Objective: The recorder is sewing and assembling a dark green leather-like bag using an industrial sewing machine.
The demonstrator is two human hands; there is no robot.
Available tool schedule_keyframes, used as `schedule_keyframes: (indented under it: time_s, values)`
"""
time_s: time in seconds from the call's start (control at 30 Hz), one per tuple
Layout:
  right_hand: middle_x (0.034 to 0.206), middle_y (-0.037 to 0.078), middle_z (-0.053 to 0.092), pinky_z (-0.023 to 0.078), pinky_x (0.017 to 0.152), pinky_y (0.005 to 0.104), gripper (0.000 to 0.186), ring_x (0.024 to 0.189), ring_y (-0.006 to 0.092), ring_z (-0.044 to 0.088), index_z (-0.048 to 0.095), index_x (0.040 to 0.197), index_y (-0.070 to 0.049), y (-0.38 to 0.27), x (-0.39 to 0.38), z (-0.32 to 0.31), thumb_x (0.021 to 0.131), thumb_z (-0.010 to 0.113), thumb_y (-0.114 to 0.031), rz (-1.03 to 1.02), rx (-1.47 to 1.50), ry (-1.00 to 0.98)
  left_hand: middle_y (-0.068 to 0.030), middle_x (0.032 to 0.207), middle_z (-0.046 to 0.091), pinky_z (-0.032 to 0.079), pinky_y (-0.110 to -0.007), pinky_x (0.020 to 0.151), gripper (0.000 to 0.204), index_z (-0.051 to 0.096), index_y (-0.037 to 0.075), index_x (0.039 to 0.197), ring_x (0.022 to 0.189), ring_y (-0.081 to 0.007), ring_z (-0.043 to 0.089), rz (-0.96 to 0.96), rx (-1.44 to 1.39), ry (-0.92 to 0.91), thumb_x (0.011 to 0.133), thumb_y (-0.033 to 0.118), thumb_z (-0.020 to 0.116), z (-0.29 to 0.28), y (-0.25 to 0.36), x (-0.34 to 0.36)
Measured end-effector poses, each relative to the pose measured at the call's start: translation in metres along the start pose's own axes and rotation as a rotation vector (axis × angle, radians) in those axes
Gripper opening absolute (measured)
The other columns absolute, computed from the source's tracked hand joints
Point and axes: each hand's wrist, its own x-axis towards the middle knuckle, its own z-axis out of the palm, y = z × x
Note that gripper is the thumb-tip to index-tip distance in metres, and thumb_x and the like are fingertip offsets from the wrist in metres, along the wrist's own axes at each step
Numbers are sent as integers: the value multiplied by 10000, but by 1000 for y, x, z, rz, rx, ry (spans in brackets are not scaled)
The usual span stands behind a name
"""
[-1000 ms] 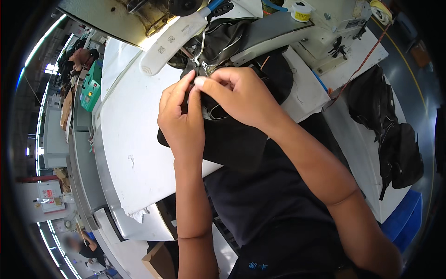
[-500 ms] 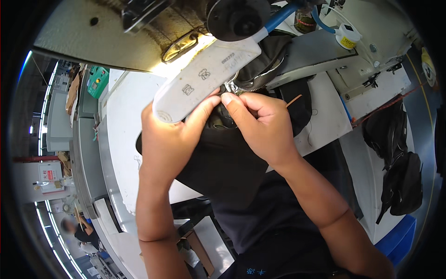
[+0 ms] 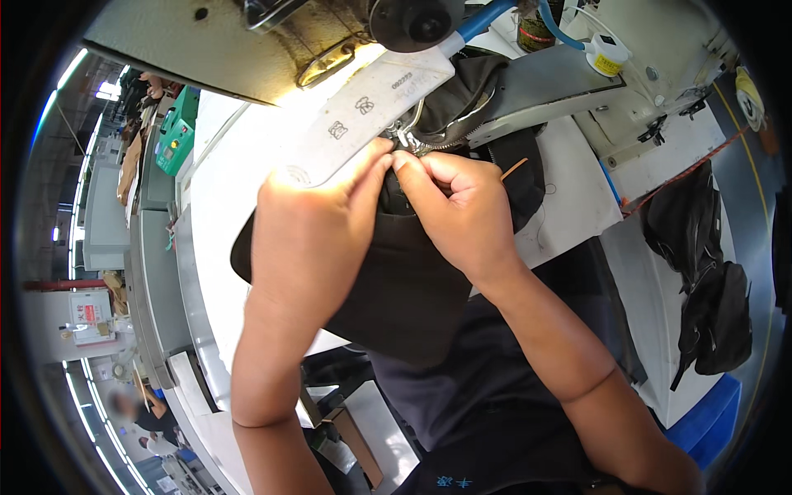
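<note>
A dark fabric piece (image 3: pixel 404 289) hangs over the table's near edge toward my lap, its upper part under the sewing machine's metal presser foot (image 3: pixel 402 134). My left hand (image 3: pixel 305 231) is closed, thumb and fingers pinching the fabric's edge just in front of the foot. Beside it my right hand (image 3: pixel 466 206) pinches the same edge, thumb on top and fingers curled; the two thumbs nearly touch. A zipper (image 3: pixel 454 142) curves along the dark cloth behind my right fingers. The white, rounded machine cover (image 3: pixel 371 103) reaches over my left hand and hides the needle.
The lit machine head (image 3: pixel 206 49) fills the top, with its arm bed (image 3: pixel 561 95) at right. Dark bags (image 3: pixel 701 280) hang or lie at far right, above a blue bin (image 3: pixel 709 421). A green box (image 3: pixel 176 132) stands at left. A co-worker (image 3: pixel 153 408) sits far off at lower left.
My left hand has come off the white cover's edge and its fingers now pinch the fabric nearer the foot. Both hands sit slightly higher; the whole view has shifted a little.
</note>
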Motion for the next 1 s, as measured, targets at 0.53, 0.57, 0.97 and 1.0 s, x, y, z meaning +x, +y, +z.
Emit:
schedule_keyframes:
  time_s: [0.53, 0.57, 0.97, 1.0]
  values:
    - [620, 150, 566, 404, 519, 340, 250, 522, 137, 452, 647, 825, 29, 9, -4, 5, 1000, 665, -149, -40, 85, -30, -121, 881, 675, 534, -397, 650, 107, 701, 4, 1031, 749, -336, 687, -47, 112, 91, 930, 32, 680, 17, 27, -11]
    - [620, 150, 566, 404, 519, 340, 250, 522, 137, 452, 647, 825, 29, 10, -4, 5, 1000, 665, -149, -39, 87, -31, -128, 894, 672, 535, -401, 662, 121, 703, -7, 1046, 763, -339, 686, -77, 103, 66, 932, 25, 678, 16, 30, -11]
    - [677, 105, 600, 416, 566, 321, 240, 595, 113, 460, 609, 846, 33, 9, -5, 2, 1025, 625, -125, -54, 147, -71, -171, 1073, 739, 577, -392, 769, 164, 732, -31, 1086, 894, -351, 721, -159, 49, 139, 947, 36, 678, 23, 35, -20]
    - [679, 89, 596, 412, 568, 313, 231, 607, 97, 456, 610, 850, 34, 8, -5, 2, 1024, 621, -116, -53, 157, -82, -167, 1066, 742, 580, -392, 772, 162, 733, -28, 1083, 891, -348, 723, -152, 56, 167, 945, 43, 684, 24, 34, -21]
